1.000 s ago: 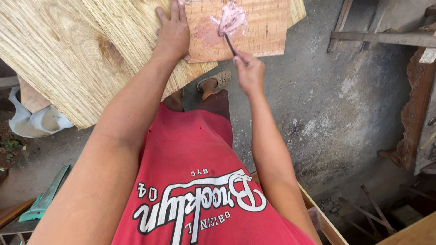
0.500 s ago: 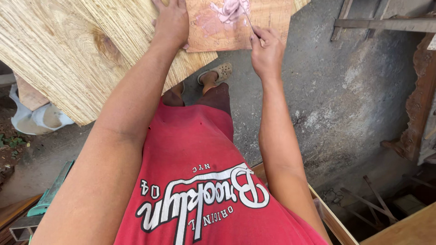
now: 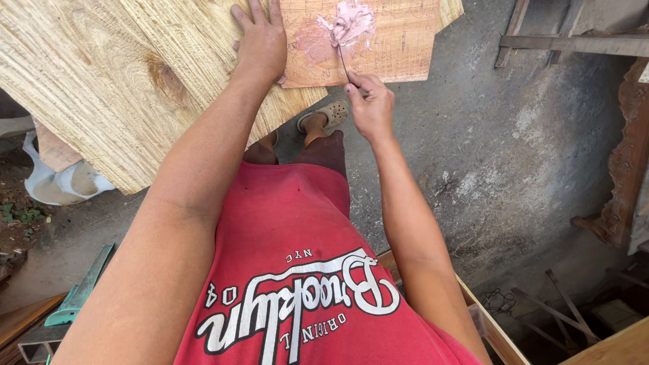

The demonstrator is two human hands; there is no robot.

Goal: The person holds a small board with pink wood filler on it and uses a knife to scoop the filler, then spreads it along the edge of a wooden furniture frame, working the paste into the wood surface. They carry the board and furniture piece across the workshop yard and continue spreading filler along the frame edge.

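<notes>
Grey concrete floor (image 3: 514,155) lies below, with a carved wooden piece (image 3: 625,162) at its right edge. Large pale wooden boards (image 3: 122,81) reach across the upper left, and on them rests a smaller reddish board (image 3: 399,47). His left hand (image 3: 260,40) lies flat, fingers spread, across both boards. His right hand (image 3: 370,105) has its grip closed on a thin spatula (image 3: 343,61), whose tip sits in a blob of pink putty (image 3: 351,20) on the reddish board.

packages: none | labels, signs: none | screens: none; only white print on red shirt (image 3: 297,270)
</notes>
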